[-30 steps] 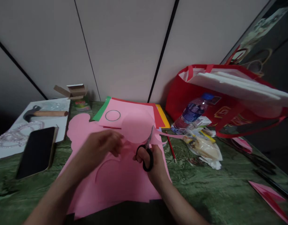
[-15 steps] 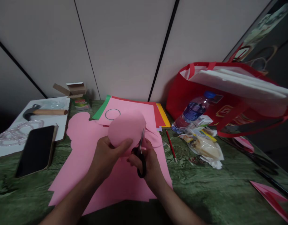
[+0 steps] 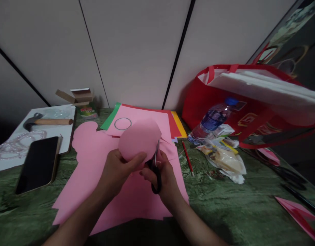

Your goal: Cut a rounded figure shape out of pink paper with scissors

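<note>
A rounded piece of pink paper (image 3: 139, 138) is pinched in my left hand (image 3: 118, 171), the thumb lying on its face. My right hand (image 3: 164, 174) grips black-handled scissors (image 3: 157, 176) with fingers through the loops. The blades stand at the right edge of the round piece, where a curling strip of paper hangs beside them. Under both hands lie larger pink sheets (image 3: 93, 191), stacked and uneven at the edges. Behind them a green ring (image 3: 123, 118) rests on a pink sheet, over green, red and yellow sheets (image 3: 179, 124).
On the left are a phone (image 3: 38, 164), a hammer (image 3: 52, 121), clear beads (image 3: 17, 145) and an opened box (image 3: 87, 107). To the right are a red pencil (image 3: 188, 159), a water bottle (image 3: 211, 119), plastic packets (image 3: 227, 157) and a red bag (image 3: 198, 92) against the wall.
The scissors and my right hand have shifted very slightly along the round paper's edge. My left hand keeps its hold. The view has moved a little.
</note>
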`<action>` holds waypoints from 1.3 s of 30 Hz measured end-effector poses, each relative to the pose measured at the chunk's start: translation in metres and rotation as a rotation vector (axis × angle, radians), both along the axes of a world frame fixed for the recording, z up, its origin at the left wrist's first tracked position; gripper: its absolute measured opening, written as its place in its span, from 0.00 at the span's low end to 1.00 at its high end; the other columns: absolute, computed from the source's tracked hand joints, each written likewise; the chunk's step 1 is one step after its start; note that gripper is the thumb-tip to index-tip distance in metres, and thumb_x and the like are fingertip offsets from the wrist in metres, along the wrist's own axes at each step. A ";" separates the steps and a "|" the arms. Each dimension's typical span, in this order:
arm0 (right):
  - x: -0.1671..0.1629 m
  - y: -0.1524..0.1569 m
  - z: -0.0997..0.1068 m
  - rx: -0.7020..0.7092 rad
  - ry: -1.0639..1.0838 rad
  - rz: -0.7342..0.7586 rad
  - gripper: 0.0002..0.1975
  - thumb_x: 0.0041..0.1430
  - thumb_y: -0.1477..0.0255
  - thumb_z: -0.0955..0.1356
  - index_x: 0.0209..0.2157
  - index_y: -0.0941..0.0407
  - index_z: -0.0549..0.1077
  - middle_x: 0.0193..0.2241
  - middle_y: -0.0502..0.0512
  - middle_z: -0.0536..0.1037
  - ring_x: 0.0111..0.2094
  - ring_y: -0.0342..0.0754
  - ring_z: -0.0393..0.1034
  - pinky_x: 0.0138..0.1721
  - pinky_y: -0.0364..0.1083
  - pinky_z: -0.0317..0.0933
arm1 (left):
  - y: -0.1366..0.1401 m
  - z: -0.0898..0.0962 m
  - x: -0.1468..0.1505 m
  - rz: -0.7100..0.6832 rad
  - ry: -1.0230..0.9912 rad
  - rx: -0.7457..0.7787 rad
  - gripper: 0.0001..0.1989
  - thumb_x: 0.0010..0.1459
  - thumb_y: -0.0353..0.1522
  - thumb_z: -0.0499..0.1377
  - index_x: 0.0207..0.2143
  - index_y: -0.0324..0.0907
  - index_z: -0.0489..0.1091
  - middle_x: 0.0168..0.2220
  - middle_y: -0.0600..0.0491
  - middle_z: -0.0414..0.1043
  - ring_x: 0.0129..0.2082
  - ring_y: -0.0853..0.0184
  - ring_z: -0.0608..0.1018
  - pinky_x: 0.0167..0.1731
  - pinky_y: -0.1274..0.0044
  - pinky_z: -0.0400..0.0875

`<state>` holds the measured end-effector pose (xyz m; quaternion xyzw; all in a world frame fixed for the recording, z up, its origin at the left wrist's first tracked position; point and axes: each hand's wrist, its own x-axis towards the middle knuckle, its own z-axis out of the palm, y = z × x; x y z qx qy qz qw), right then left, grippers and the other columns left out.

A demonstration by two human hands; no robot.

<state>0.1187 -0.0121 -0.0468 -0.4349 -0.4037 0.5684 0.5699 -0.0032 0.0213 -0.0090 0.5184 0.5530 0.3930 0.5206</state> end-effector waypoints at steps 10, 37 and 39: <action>0.001 -0.001 0.000 -0.049 0.002 0.002 0.34 0.41 0.64 0.73 0.47 0.56 0.56 0.18 0.42 0.66 0.19 0.41 0.58 0.22 0.42 0.54 | 0.002 0.002 -0.001 0.012 0.044 0.026 0.12 0.42 0.37 0.65 0.23 0.36 0.75 0.19 0.51 0.75 0.22 0.64 0.76 0.19 0.78 0.71; -0.001 0.000 -0.001 -0.059 -0.056 -0.033 0.28 0.42 0.67 0.71 0.43 0.54 0.56 0.16 0.42 0.69 0.17 0.43 0.63 0.18 0.42 0.55 | 0.003 -0.002 -0.006 -0.026 -0.084 -0.004 0.11 0.44 0.37 0.65 0.27 0.37 0.76 0.20 0.52 0.76 0.23 0.64 0.77 0.23 0.75 0.75; -0.001 0.000 0.000 -0.061 -0.056 -0.030 0.27 0.42 0.68 0.71 0.43 0.54 0.56 0.16 0.41 0.69 0.16 0.43 0.62 0.18 0.42 0.55 | 0.003 -0.001 -0.006 -0.013 -0.073 -0.009 0.12 0.44 0.37 0.66 0.27 0.37 0.76 0.20 0.52 0.76 0.23 0.63 0.78 0.23 0.74 0.75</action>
